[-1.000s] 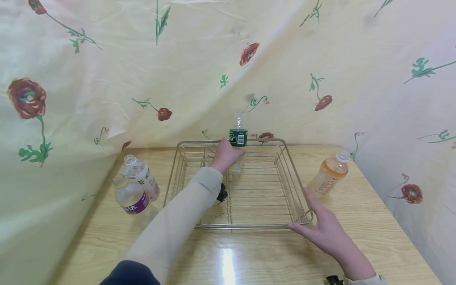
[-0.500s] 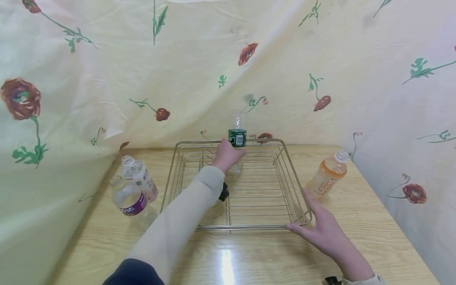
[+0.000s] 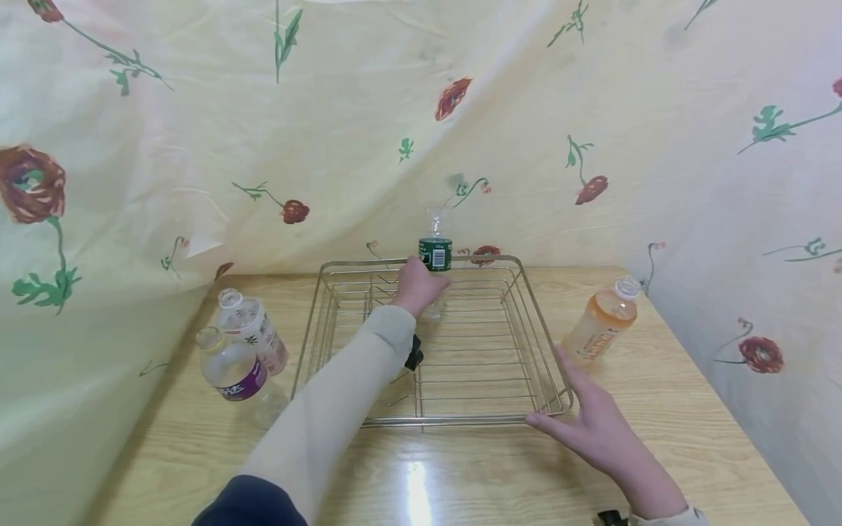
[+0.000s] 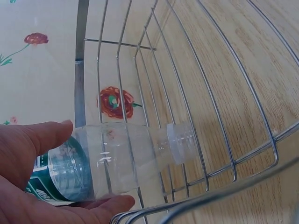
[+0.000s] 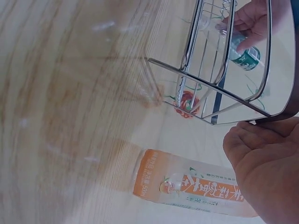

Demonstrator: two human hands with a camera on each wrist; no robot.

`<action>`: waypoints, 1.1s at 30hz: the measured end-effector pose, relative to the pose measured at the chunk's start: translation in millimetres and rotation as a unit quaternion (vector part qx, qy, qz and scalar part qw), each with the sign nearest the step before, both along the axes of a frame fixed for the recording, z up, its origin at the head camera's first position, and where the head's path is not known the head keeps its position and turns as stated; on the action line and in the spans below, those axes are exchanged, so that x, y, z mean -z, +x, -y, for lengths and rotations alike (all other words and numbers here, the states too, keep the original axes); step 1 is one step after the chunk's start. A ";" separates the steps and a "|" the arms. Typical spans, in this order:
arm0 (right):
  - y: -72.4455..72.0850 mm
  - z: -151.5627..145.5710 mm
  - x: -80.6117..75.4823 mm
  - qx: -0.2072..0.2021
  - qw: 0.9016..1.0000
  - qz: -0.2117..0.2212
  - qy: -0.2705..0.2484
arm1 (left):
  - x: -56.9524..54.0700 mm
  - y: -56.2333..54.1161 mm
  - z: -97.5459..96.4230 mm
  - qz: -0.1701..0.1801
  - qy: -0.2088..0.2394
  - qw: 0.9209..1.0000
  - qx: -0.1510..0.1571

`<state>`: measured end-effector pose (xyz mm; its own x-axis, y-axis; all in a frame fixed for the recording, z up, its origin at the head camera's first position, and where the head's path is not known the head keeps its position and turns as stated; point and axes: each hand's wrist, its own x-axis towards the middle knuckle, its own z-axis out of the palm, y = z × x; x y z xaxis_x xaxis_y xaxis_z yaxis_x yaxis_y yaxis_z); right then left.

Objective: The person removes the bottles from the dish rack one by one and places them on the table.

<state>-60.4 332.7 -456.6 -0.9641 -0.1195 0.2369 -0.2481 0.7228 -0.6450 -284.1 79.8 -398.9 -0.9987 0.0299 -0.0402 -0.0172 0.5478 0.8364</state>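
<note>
My left hand (image 3: 421, 288) grips a clear plastic bottle (image 4: 121, 158) with a green label at the back of a wire basket (image 3: 473, 420). The bottle is upside down, its white-capped neck pointing toward the basket's wire floor. My right hand (image 3: 595, 420) holds the basket's front right corner, thumb at the front rim and fingers along the right side. In the right wrist view that hand (image 5: 266, 158) lies against the metal rim, beside an orange-labelled bottle (image 5: 191, 182).
The orange-labelled bottle stands right of the basket, close to my right fingers. Two transparent bottles stand at the left, one with a purple label (image 3: 243, 383), one with a white and pink label (image 3: 263, 340). A flowered cloth (image 3: 368, 131) hangs behind the wooden table (image 3: 493, 475).
The whole head view has shifted slightly, with things sitting a little further left. Both hands keep their places on the bottle and the basket.
</note>
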 end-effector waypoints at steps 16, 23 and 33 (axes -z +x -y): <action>2.7 2.3 -1.7 0.005 1.000 -0.003 0.004 | -9.3 6.2 3.5 -0.018 0.006 1.000 0.009; 4.0 3.4 -3.7 0.004 1.000 -0.006 0.005 | -19.7 16.4 4.5 -0.020 0.008 1.000 0.016; 2.6 3.1 -2.0 0.004 1.000 -0.005 0.005 | -22.8 27.3 8.7 -0.034 0.037 0.998 0.030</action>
<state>-57.7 329.6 -454.6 -0.9625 -0.1139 0.2462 -0.2489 0.7318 -0.6345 -256.8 71.1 -376.1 -0.9953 0.0907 0.0328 0.0728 0.4830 0.8726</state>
